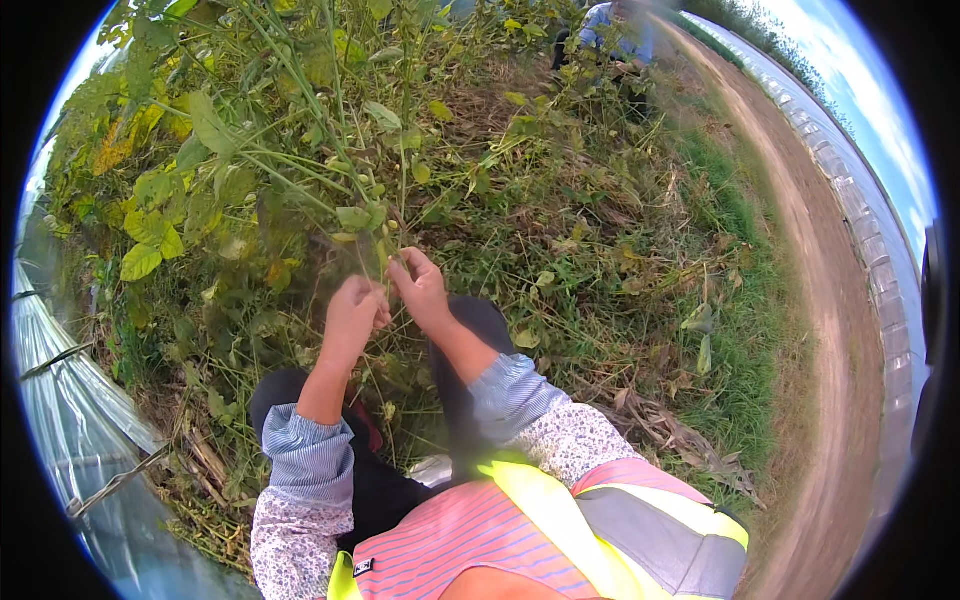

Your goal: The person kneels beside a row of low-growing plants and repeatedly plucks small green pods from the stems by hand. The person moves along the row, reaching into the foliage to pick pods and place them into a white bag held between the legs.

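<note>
A leafy bean plant [352, 176] with green and yellowing pods hangs over my hands from the upper left. My right hand [421, 283] pinches a slim yellow-green pod or stem [384, 251] of it between thumb and forefinger. Close beside it on the left, my left hand [354, 309] has its fingers curled in at the same stems. Blur and the fingers themselves hide what the left hand holds, if anything. Both hands are in front of my bent knees [472, 330], above low, tangled growth.
Clear plastic sheeting [82, 420] with cords over it borders the left. Dry stalks [206, 457] and withered leaves [667, 431] lie on the ground. Grass [735, 352] and a dirt path [832, 330] run along the right, beside more plastic sheeting [874, 247]. Another person [607, 34] crouches among plants farther off.
</note>
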Demonstrator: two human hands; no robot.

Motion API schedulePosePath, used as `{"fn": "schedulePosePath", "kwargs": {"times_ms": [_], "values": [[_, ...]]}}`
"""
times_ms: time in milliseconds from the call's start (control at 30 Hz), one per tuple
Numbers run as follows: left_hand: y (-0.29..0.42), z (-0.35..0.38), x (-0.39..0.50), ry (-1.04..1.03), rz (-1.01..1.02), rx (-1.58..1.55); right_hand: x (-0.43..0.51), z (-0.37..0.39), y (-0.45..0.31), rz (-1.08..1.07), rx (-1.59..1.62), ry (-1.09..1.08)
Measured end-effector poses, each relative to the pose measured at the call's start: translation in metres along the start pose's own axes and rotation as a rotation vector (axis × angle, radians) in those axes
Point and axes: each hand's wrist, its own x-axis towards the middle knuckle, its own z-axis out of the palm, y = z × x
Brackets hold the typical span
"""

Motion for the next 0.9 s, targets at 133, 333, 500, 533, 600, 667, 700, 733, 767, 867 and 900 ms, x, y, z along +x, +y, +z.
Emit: {"fn": "schedulePosePath", "kwargs": {"times_ms": [133, 333, 500, 533, 600, 667, 700, 733, 767, 867, 900], "values": [[0.005, 0.006, -0.008, 0.004, 0.009, 0.118, 0.001, 0.004, 0.000, 0.010, -0.002, 0.010], [0.019, 0.000, -0.005, 0.220, 0.283, -0.048, 0.004, 0.003, -0.006, 0.039, -0.109, -0.079], [0.023, -0.013, 0.002, 0.230, -0.095, -0.414, 0.002, 0.002, -0.019, 0.191, 0.030, -0.165], [0.023, -0.013, 0.002, 0.219, -0.028, -0.426, 0.001, 0.000, -0.022, 0.207, 0.087, -0.209], [0.024, -0.010, -0.001, 0.258, 0.029, -0.428, 0.002, 0.003, -0.026, 0.228, 0.133, -0.229], [0.027, -0.011, -0.004, 0.284, 0.133, -0.418, 0.000, 0.004, -0.028, 0.274, 0.110, -0.199], [0.029, -0.013, -0.006, 0.292, 0.087, -0.424, 0.000, 0.004, -0.028, 0.256, 0.143, -0.213], [0.031, -0.015, -0.008, 0.287, 0.091, -0.433, 0.000, 0.004, -0.029, 0.248, 0.175, -0.241], [0.032, -0.018, -0.009, 0.294, 0.099, -0.447, 0.000, 0.004, -0.029, 0.235, 0.216, -0.281], [0.031, -0.023, -0.014, 0.347, 0.042, -0.230, 0.002, 0.001, -0.028, 0.267, 0.229, -0.310], [0.029, -0.024, -0.014, 0.273, 0.079, -0.201, 0.002, 0.000, -0.028, 0.270, 0.224, -0.325]]}}
